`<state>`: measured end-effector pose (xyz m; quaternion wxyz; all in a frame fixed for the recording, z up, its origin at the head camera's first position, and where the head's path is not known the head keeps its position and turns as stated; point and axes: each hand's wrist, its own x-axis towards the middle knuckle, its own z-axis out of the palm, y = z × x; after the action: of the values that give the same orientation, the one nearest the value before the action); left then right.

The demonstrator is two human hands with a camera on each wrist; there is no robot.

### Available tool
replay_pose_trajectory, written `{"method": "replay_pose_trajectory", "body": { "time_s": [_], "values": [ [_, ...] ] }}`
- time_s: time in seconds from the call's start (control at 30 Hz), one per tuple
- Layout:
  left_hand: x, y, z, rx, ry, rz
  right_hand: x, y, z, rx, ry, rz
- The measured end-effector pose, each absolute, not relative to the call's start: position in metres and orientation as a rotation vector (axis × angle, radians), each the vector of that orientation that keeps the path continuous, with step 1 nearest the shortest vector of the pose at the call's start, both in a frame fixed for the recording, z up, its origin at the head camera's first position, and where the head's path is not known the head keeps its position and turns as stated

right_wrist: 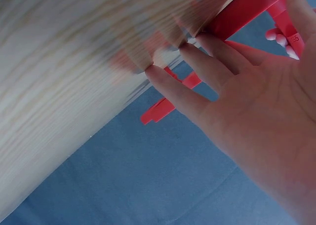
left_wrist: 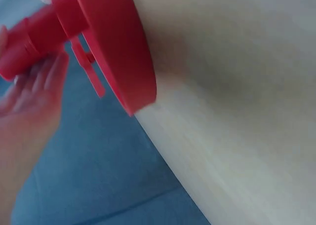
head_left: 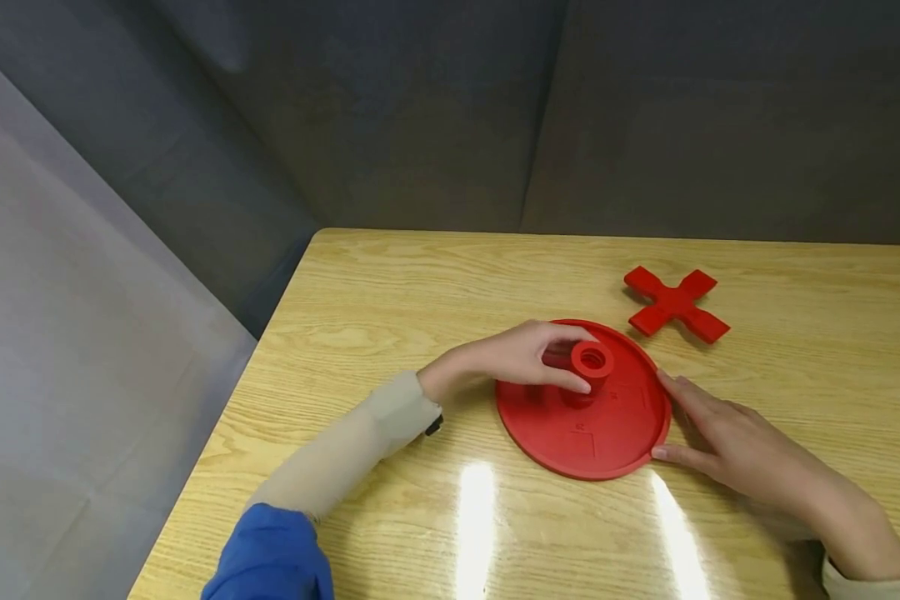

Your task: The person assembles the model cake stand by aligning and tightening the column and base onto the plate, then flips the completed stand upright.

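Note:
A round red disc with a raised rim (head_left: 615, 442) lies flat on the table, and a hollow red tube (head_left: 592, 360) stands upright on it. My left hand (head_left: 521, 354) holds the tube between thumb and fingers, a gap showing at the palm. In the left wrist view, the fingers lie along the side of the tube (left_wrist: 42, 35). At the disc's right edge, my right hand (head_left: 750, 450) has its fingers and thumb spread and touches the rim. The right wrist view shows its straight fingertips (right_wrist: 158, 73) on the tabletop.
A red cross-shaped piece (head_left: 673, 304) lies behind the disc, towards the table's far edge. The wooden table (head_left: 390, 292) ends on the left and at the back, where a dark grey cloth (head_left: 435, 125) hangs.

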<state>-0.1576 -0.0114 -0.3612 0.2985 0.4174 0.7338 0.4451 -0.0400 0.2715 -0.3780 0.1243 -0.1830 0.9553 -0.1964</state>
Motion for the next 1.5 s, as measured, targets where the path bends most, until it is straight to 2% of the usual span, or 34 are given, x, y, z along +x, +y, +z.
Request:
{"method": "replay_pose_trajectory", "body": {
  "time_s": [0.23, 0.5, 0.83, 1.0, 1.17, 1.5],
  "values": [
    [-0.173, -0.008, -0.359, 1.171, 1.792, 1.126, -0.04, 0.271, -0.378, -0.545, 2.792, -0.563],
    [-0.171, -0.009, -0.36, 1.156, 1.749, 1.16, -0.04, 0.272, -0.379, -0.561, 2.801, -0.578],
    [-0.116, -0.014, -0.358, 0.938, 2.149, 1.559, -0.04, 0.273, -0.377, -0.554, 2.796, -0.576],
    [-0.103, -0.005, -0.361, 0.805, 2.312, 1.596, -0.04, 0.272, -0.376, -0.545, 2.786, -0.586],
    [-0.104, 0.001, -0.366, 0.772, 2.35, 1.569, -0.041, 0.272, -0.38, -0.552, 2.785, -0.585],
    [-0.124, -0.001, -0.365, 0.923, 2.182, 1.441, -0.042, 0.275, -0.379, -0.533, 2.775, -0.597]
  ]
}}
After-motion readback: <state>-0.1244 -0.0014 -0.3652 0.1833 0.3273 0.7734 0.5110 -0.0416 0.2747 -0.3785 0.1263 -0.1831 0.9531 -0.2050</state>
